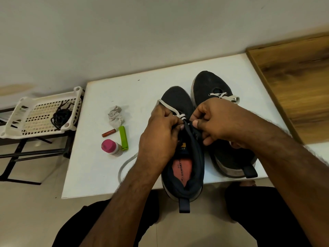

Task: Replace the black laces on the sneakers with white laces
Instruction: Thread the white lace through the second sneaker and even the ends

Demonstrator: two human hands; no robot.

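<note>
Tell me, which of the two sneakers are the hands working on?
The nearer sneaker, whose heel overhangs the table edge. Both hands grip it at the eyelets; the other sneaker stands behind the right hand.

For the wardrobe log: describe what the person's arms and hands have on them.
Both forearms are bare, with no sleeves reaching into view. The left hand and right hand wear no gloves, and no rings, watch or bands show on them. Lower down, dark clothing covers the legs.

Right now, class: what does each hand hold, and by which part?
Both hands grip the near sneaker at its lacing area: the left hand pinches the white lace there, and the right hand pinches the shoe's right eyelet edge.
</note>
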